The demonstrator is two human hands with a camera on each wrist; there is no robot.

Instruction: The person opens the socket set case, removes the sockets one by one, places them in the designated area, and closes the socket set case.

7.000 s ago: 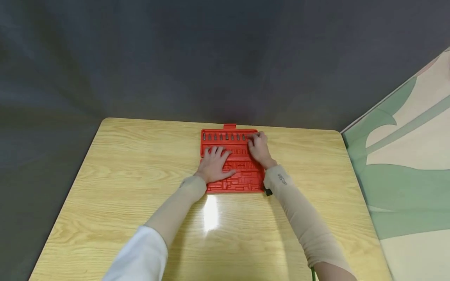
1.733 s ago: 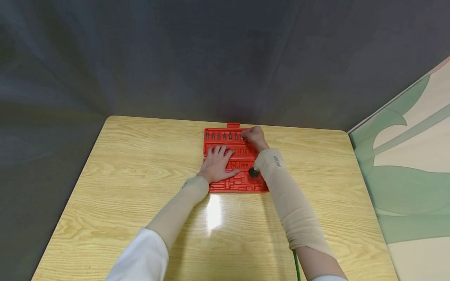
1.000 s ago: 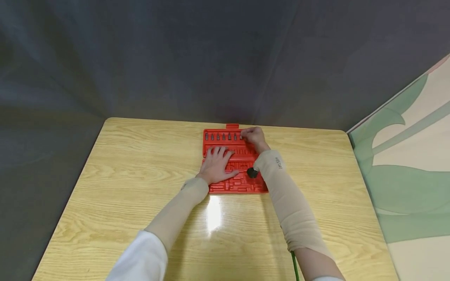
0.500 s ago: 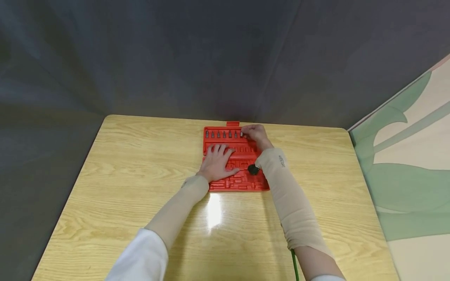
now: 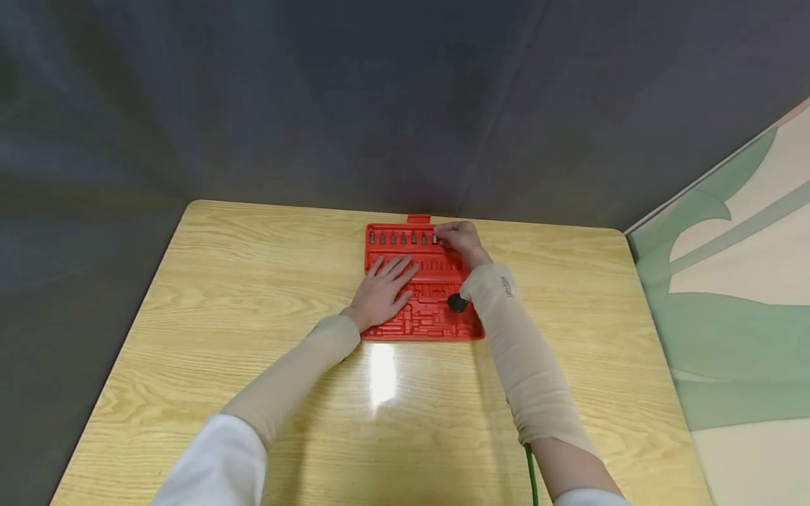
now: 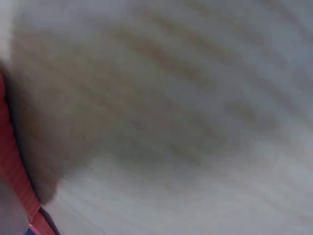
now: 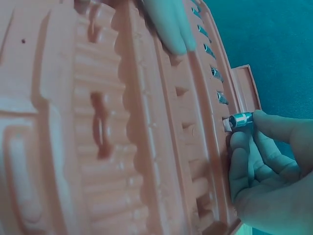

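Note:
A red moulded tool tray (image 5: 436, 320) lies flat near the far edge of the wooden table (image 5: 221, 295). Several small metal bits (image 5: 397, 238) stand in its far row. My left hand (image 5: 382, 292) rests flat on the tray's left half, fingers spread and straight. My right hand (image 5: 457, 239) is at the far row's right end, and in the right wrist view its fingertips (image 7: 266, 128) pinch a small shiny metal bit (image 7: 239, 120) against the tray (image 7: 98, 147). The left wrist view is a blur of wood with a strip of red tray (image 6: 14, 166).
A black round wrist camera (image 5: 457, 303) sits under my right forearm above the tray. A dark grey curtain hangs behind the table. At the right there is a pale wall with green shapes (image 5: 728, 295). A green cable (image 5: 530, 478) hangs by my right arm.
Over seven seconds my right hand shifted left along the far bit row, and fewer bits show there. In the last half second my left hand slid slightly back and left.

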